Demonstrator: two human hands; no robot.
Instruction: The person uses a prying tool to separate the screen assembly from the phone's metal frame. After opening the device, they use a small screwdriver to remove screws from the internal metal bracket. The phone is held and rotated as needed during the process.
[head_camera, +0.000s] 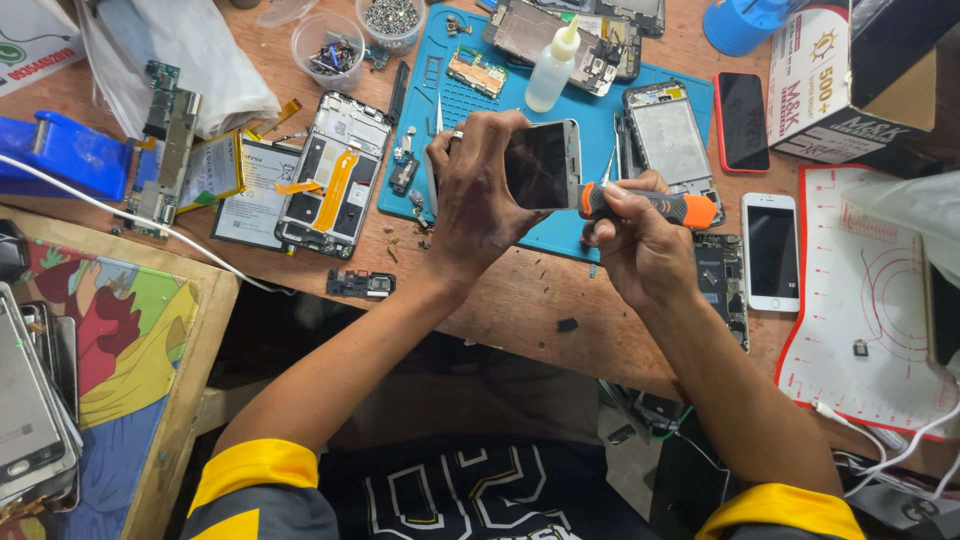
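Partly hidden: phone (545, 165) behind left hand (475, 200); screwdriver (650, 205) tip unseen.

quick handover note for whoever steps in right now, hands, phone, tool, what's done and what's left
Left hand: grips a silver phone above the blue mat, dark screen up.
Right hand: holds an orange-and-black screwdriver, tip at the phone's right edge.
Done: the phone is off the bench with the tool set against it.
Left: it looks closed, unlike the opened phone lying left of the mat.
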